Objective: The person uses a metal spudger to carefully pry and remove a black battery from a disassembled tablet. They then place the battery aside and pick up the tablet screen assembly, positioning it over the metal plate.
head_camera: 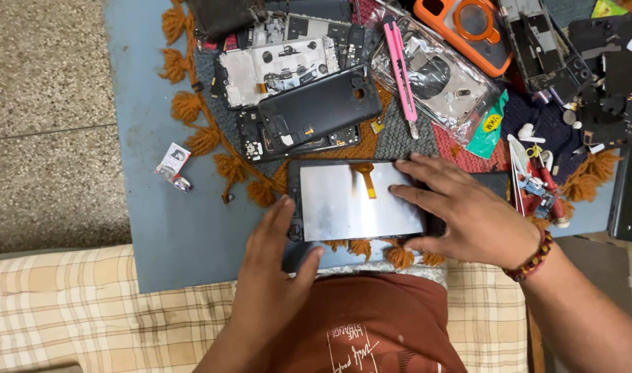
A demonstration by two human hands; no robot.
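Both hands are steadying a phone screen panel (361, 200) lying face down: left hand (274, 266) pinching its near-left corner, right hand (468, 211) pressing flat, fingers spread, on its right edge. Beyond the fingertips, dismantled phone frames (295, 97) and a pink cutter (402, 69) are crowding the counter (157, 228). Judgement: even pressure, sparing the orange flex ribbon (365, 176), is serving best.

Flat rectangular phone display panel (354, 200), silvery-grey back, orange flex ribbon, dark frame: centre of blue surface (184, 235), fingers (426, 181) of both hands on its edges. Small white-and-red packet (173, 163) left of it. Green sachet (487, 128) upper right. Clear crinkled plastic bag (437, 76) above sachet.
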